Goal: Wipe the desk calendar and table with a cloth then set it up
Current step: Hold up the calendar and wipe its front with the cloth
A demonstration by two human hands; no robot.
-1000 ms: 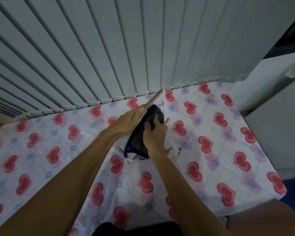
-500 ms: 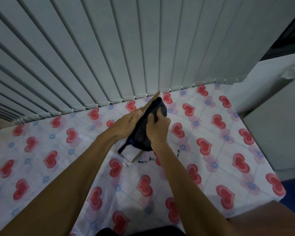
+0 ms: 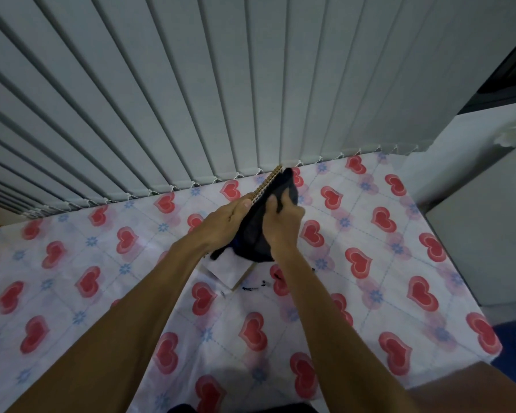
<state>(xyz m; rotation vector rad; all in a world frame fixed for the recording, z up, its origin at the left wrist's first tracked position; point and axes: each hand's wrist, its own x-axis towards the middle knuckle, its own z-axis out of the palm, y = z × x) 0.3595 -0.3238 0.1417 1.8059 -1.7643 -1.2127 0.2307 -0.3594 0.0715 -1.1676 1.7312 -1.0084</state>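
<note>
Up near the centre of the frame, just below the middle of the top half, both hands met over the desk calendar (image 3: pixel 227 269), which was held tilted above the desk (image 3: pixel 471 332) with its brass-coloured spiral binding (image 3: pixel 267 183) pointing toward the upper right. The left hand (image 3: pixel 225 219) gripped the calendar along the binding edge, thumb laid on top beside the coils and fingers curled underneath. The right hand (image 3: pixel 284 223) had its fingers bunched around a dark cloth (image 3: pixel 255 235) and pressed it flat against the calendar's face, so the cloth covered most of the page. Only a white corner of the page and a strip of brown card backing showed at the lower left of the cloth, close to the desk surface; whether that corner touched it could not be told.

A white tablecloth (image 3: pixel 125 263) printed with red hearts and small blue flowers covered the desk. A few small dark marks (image 3: pixel 251 288) lay on it just below the calendar. Grey vertical blinds (image 3: pixel 191 84) filled the upper part of the frame, and a pale cabinet (image 3: pixel 486 234) stood at the right edge.
</note>
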